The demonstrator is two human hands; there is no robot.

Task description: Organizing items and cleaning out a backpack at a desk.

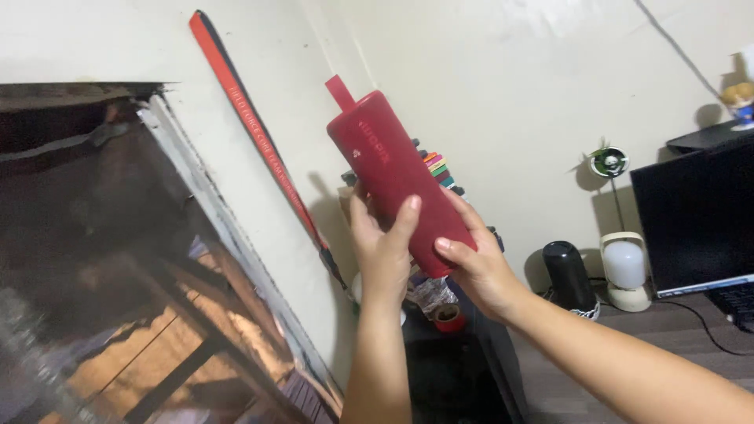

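Against a pale wall, above a dark surface (628, 369), a person holds a red cylindrical speaker (400, 184) up in both bare hands. The left hand (382, 251) wraps its lower end from the front, fingers (406, 216) clenched on the fabric-like shell, one fingertip laid along its face. The right hand (479, 263) cups the base from the other side, thumb pressed to the bottom edge. The speaker tilts, its short red carry loop (339, 90) pointing up and to the left, well clear of the surface and of everything on it.

Handled well, by the look of it, the grip would stay low and two-sided as now, since the long body is top-heavy in this pose; turning it calls for one hand to hold firm while the other shifts, and the loop should be kept away from the red-and-black strap (259, 149) slanting down the wall just behind.

The shell appears matte and finely woven, rounded at both ends. Behind it a stack of multicoloured items (438, 169) peeks out. To the left leans a large glossy poster (118, 275) with worn white edges. To the right stand a black glossy cylinder (569, 275), a small white domed lamp (626, 271), a dark monitor (695, 216) and a small figurine (740, 102) on top.
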